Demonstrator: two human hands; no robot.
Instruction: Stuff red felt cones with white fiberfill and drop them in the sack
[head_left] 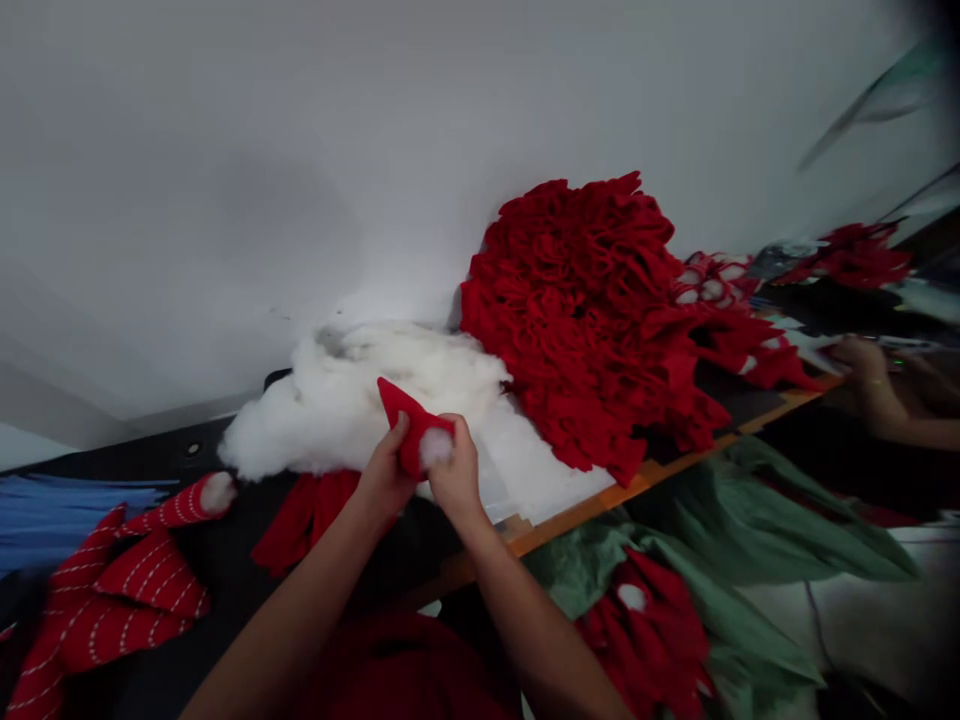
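A small red fabric piece point(409, 425) with a pointed end is held up between my two hands, over the front of a white stuffing heap point(360, 375). My left hand point(388, 465) grips its left side, the thumb on top. My right hand point(457, 470) is closed at its right edge, where a tuft of white stuffing point(435, 449) shows at the opening. Just behind my left wrist, red cloth point(311, 515) lies on the black table surface point(232, 545).
A large pile of red fabric pieces point(577, 300) stands right of the stuffing. Striped red stuffed pieces point(142, 590) and blue strips point(67, 515) lie left. Green cloth point(750, 520) hangs past the wooden edge point(570, 515). Another person's hand point(862, 360) is at far right.
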